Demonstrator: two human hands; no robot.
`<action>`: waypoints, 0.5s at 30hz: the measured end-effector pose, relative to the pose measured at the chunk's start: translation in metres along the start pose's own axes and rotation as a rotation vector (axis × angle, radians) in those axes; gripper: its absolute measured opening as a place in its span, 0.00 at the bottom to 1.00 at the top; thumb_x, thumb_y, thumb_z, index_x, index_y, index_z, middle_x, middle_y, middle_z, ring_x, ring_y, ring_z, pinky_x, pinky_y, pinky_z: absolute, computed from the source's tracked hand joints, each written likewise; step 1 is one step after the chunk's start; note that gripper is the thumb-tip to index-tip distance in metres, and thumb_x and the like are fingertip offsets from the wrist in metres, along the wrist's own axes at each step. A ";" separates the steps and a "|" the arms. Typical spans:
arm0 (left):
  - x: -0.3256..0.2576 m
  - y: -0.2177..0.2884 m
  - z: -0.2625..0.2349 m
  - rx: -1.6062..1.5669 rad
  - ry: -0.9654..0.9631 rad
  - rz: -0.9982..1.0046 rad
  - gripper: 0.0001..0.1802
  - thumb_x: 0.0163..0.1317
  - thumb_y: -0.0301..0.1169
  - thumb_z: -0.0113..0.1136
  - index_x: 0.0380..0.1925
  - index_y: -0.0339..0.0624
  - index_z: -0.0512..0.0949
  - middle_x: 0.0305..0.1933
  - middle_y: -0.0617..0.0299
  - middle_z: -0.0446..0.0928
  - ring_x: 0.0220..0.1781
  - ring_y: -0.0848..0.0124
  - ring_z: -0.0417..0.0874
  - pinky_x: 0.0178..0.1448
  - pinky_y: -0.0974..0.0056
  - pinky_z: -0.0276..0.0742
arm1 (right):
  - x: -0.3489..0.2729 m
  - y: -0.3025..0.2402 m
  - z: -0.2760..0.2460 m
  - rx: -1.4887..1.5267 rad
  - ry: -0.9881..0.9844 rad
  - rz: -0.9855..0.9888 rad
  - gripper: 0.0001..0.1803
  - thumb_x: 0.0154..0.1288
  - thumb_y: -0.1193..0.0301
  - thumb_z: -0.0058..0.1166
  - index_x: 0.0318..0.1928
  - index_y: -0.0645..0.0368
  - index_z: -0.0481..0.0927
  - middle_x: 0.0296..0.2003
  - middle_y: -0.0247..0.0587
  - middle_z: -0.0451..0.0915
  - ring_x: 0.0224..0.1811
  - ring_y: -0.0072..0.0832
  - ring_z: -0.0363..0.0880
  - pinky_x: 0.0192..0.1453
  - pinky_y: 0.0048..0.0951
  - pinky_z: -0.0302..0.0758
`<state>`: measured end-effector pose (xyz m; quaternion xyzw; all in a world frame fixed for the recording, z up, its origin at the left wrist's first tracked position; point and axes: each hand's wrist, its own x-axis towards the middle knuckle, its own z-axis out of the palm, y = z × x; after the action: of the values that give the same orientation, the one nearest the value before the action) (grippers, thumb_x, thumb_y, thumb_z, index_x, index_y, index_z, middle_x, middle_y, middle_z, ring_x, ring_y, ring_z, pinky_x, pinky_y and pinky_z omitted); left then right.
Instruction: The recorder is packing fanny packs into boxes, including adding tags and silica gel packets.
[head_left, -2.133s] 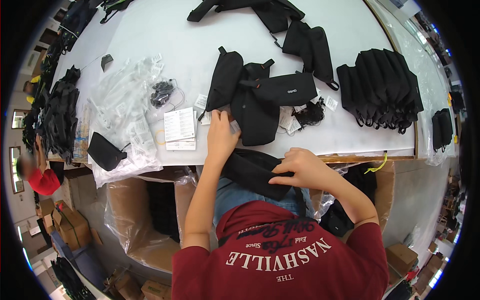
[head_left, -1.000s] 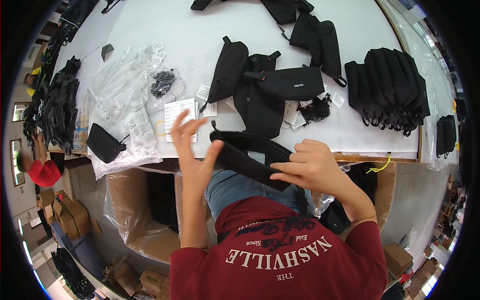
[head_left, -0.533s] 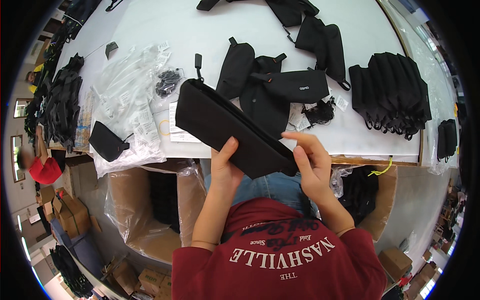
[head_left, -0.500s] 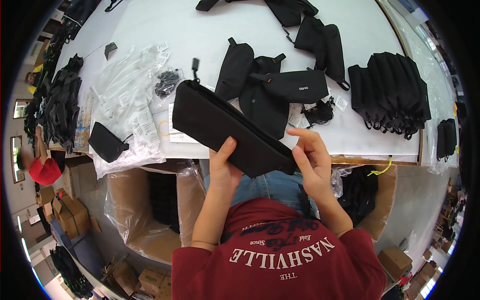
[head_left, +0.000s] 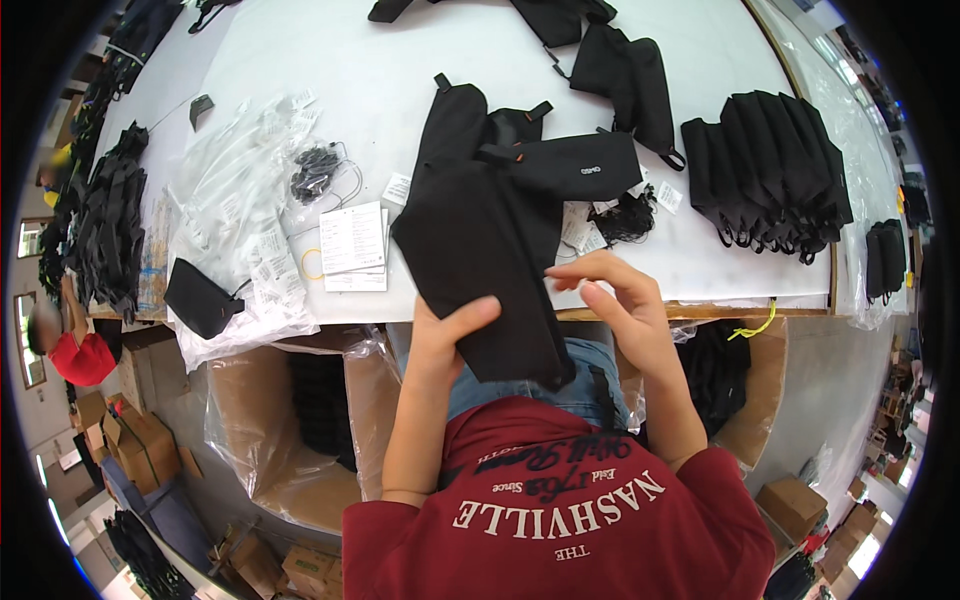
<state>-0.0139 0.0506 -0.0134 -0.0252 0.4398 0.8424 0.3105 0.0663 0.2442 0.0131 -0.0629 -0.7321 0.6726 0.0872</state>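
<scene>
A long black fabric pouch [head_left: 478, 270] is held at a slant over the table's front edge. My left hand [head_left: 447, 335] grips its lower left side, thumb on top and the other fingers hidden beneath. Beside the pouch's right edge is my right hand [head_left: 622, 300], its index finger stretched toward that edge and its thumb apart, nothing seen between them. Just behind lie more black pouches, one with a small pale print [head_left: 575, 165]. A tangle of black cords [head_left: 628, 215] rests among white tags to the right.
A row of stacked black pouches [head_left: 770, 175] stands at the right. Clear plastic bags [head_left: 240, 220] with white labels lie at the left, near white printed cards [head_left: 353, 240] and a small black pouch [head_left: 202, 298]. Open cardboard boxes lined with plastic [head_left: 270, 430] stand below the table edge.
The held pouch has turned more upright, its far end swinging right and its near end dropping toward me. The white cards show more fully. My right hand's fingers have left the pouch's near end.
</scene>
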 end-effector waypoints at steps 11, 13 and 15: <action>-0.004 0.005 0.019 0.151 -0.131 -0.254 0.27 0.45 0.24 0.70 0.48 0.31 0.74 0.43 0.56 0.80 0.43 0.70 0.81 0.48 0.67 0.78 | 0.025 -0.016 0.011 -0.057 0.372 -0.242 0.10 0.58 0.80 0.61 0.40 0.67 0.78 0.41 0.41 0.81 0.39 0.21 0.76 0.47 0.21 0.73; -0.004 0.004 0.022 0.121 -0.088 -0.266 0.25 0.47 0.24 0.68 0.48 0.31 0.74 0.43 0.56 0.80 0.42 0.70 0.81 0.47 0.67 0.78 | 0.025 -0.007 0.008 -0.193 0.402 -0.347 0.09 0.56 0.83 0.61 0.38 0.66 0.79 0.36 0.38 0.79 0.37 0.22 0.76 0.43 0.20 0.73; -0.004 0.002 0.028 0.091 -0.039 -0.238 0.25 0.48 0.24 0.67 0.49 0.31 0.74 0.43 0.56 0.80 0.41 0.70 0.82 0.47 0.67 0.79 | 0.023 -0.007 0.009 -0.204 0.379 -0.321 0.08 0.54 0.83 0.61 0.37 0.66 0.79 0.34 0.37 0.78 0.36 0.22 0.76 0.41 0.20 0.73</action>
<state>-0.0056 0.0690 0.0068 -0.0469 0.4651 0.7791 0.4176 0.0425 0.2394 0.0204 -0.0790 -0.7674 0.5490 0.3215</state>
